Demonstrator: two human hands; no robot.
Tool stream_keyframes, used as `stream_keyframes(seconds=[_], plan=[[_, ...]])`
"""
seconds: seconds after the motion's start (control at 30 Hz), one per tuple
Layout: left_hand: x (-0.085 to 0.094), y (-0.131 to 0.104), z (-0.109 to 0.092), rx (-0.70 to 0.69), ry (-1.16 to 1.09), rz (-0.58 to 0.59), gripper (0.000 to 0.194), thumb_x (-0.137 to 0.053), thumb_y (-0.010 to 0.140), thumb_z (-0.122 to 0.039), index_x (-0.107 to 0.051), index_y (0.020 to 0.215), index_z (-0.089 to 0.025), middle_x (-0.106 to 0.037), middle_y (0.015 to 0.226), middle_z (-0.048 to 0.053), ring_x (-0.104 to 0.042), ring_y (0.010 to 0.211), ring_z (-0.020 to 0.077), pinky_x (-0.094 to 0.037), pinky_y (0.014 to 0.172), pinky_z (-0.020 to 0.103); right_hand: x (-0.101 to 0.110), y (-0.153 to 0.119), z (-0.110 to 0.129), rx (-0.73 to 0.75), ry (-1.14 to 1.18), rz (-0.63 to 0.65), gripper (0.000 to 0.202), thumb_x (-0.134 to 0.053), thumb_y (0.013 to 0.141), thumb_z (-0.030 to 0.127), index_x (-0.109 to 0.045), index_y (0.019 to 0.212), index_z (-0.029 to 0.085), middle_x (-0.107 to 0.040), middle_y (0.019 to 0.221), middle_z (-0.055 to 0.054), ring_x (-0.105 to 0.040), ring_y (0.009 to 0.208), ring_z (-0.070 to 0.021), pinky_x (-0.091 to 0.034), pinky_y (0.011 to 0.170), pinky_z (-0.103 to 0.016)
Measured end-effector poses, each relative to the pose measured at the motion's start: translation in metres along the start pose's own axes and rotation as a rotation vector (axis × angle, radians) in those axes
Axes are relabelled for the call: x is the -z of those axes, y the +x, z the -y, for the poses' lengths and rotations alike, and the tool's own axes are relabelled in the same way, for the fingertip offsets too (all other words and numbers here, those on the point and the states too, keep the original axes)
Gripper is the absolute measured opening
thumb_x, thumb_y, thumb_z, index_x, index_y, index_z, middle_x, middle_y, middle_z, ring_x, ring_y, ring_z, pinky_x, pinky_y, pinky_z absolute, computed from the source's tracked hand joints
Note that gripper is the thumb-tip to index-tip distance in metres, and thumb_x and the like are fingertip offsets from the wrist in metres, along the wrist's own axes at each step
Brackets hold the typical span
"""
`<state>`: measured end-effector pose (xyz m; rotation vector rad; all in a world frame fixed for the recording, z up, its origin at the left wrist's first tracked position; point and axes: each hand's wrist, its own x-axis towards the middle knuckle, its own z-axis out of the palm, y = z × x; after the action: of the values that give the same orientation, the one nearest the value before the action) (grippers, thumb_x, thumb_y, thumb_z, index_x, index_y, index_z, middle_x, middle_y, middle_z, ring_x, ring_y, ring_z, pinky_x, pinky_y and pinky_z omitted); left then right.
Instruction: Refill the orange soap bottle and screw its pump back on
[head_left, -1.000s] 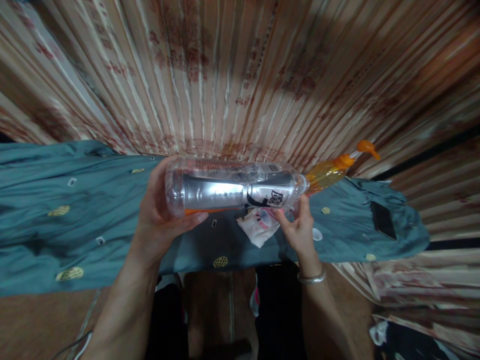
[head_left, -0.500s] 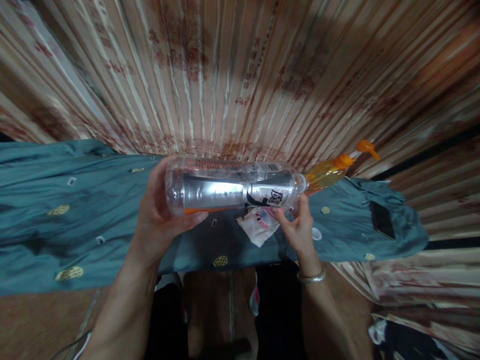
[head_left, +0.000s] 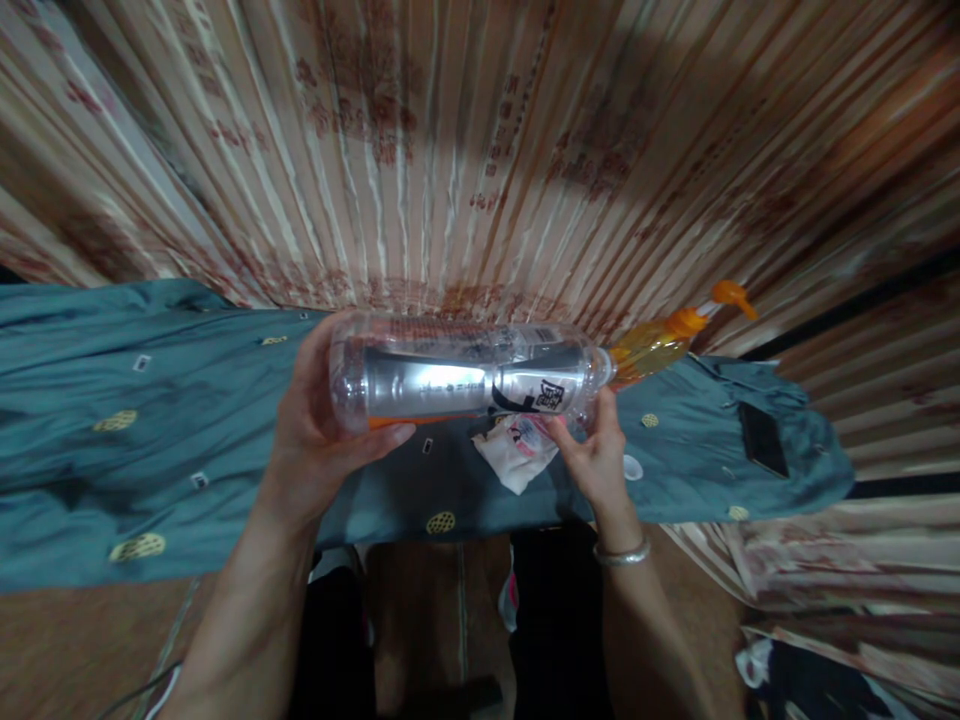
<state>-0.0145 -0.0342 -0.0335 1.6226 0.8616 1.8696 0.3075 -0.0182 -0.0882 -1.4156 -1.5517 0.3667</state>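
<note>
A large clear plastic bottle (head_left: pixel 435 375) with a silver label lies sideways in the air, its neck to the right. Around its base, at the left end, my left hand (head_left: pixel 315 430) is wrapped, thumb along the lower side. My right hand (head_left: pixel 596 455) grips it near the neck from below; most of those fingers are hidden behind it. Just beyond the neck stands a pump bottle (head_left: pixel 645 350) of yellow-orange liquid with an orange pump head. Below the bottle's right half, a crumpled white packet or cloth (head_left: pixel 517 455) with pink print lies on the covered surface.
A green cloth (head_left: pixel 202 400) with yellow patterns covers the long narrow surface. A small white cap (head_left: pixel 633 467) lies right of my right hand, and a dark phone (head_left: pixel 763 438) rests farther right. Behind hangs a pleated beige curtain (head_left: pixel 450 150).
</note>
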Motion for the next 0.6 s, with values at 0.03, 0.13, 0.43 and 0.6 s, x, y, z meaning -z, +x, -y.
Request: stream_keyframes(seconds=[0.03, 0.13, 0.43, 0.6], plan=[[-0.0002, 0.0, -0.0001, 0.0, -0.002, -0.002, 0.095, -0.108, 0.061, -0.042, -0.07, 0.147, -0.034, -0.075, 0.14, 0.004, -0.072, 0.128, 0.023, -0.064, 0.105, 0.033, -0.0001, 0.0, 0.0002, -0.002, -0.002, 0.0, 0.075, -0.078, 0.089, 0.059, -0.054, 0.149, 0.019, -0.073, 0.133, -0.018, -0.074, 0.116, -0.0346, -0.06, 0.108, -0.058], [-0.0006, 0.0, 0.0, -0.006, -0.007, -0.002, 0.094, -0.108, 0.062, -0.04, -0.07, 0.147, -0.033, -0.076, 0.138, 0.006, -0.073, 0.127, 0.0242, -0.065, 0.104, 0.036, -0.0005, -0.0001, 0.0012, 0.012, -0.021, -0.013, 0.073, -0.077, 0.09, 0.059, -0.056, 0.148, 0.019, -0.074, 0.13, -0.017, -0.074, 0.115, -0.0338, -0.06, 0.108, -0.056], [0.0024, -0.0017, 0.0008, 0.033, -0.009, 0.013, 0.095, -0.107, 0.062, -0.041, -0.068, 0.148, -0.033, -0.073, 0.142, 0.007, -0.071, 0.131, 0.0294, -0.063, 0.112, 0.047, -0.0008, 0.0001, -0.0002, 0.028, -0.006, -0.004, 0.072, -0.078, 0.091, 0.059, -0.056, 0.148, 0.022, -0.075, 0.128, -0.015, -0.075, 0.114, -0.0326, -0.062, 0.106, -0.055], [0.0027, -0.0024, 0.0011, 0.037, -0.01, 0.009, 0.096, -0.107, 0.062, -0.04, -0.067, 0.149, -0.031, -0.072, 0.143, 0.007, -0.07, 0.133, 0.0286, -0.061, 0.113, 0.044, -0.0009, 0.0004, -0.0008, 0.028, -0.005, -0.008, 0.072, -0.077, 0.091, 0.059, -0.057, 0.148, 0.02, -0.073, 0.133, -0.017, -0.073, 0.117, -0.0338, -0.06, 0.108, -0.056]])
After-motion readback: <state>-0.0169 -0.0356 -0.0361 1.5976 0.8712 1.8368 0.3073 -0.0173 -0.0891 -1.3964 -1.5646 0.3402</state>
